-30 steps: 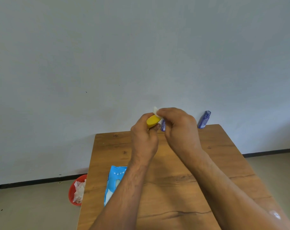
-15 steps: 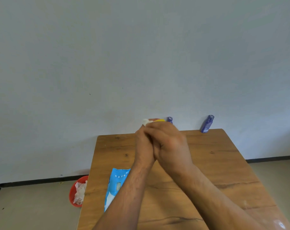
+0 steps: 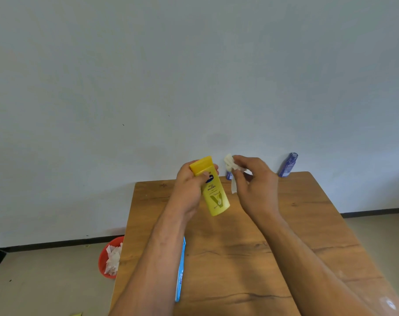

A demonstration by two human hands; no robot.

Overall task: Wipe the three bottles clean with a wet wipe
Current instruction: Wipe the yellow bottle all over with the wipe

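Observation:
My left hand [image 3: 189, 188] grips a yellow lotion bottle [image 3: 211, 188] near its cap end, holding it tilted above the wooden table [image 3: 251, 247]. To its right, my right hand [image 3: 254, 181] pinches a crumpled white wet wipe [image 3: 230, 165], apart from the yellow bottle. A dark blue bottle [image 3: 288, 165] stands at the table's far right edge by the wall. Another small blue bottle [image 3: 228, 175] is mostly hidden behind the wipe and my right hand.
A blue wet wipe pack [image 3: 180, 270] lies on the table's left side, mostly covered by my left forearm. A red bin [image 3: 102, 258] with used white wipes sits on the floor left of the table. A grey wall is right behind the table.
My hands were pressed together around the yellow bottle, the wipe on it. They have separated: the bottle is in full sight in my left hand, and my right hand has lifted the wipe off to the right.

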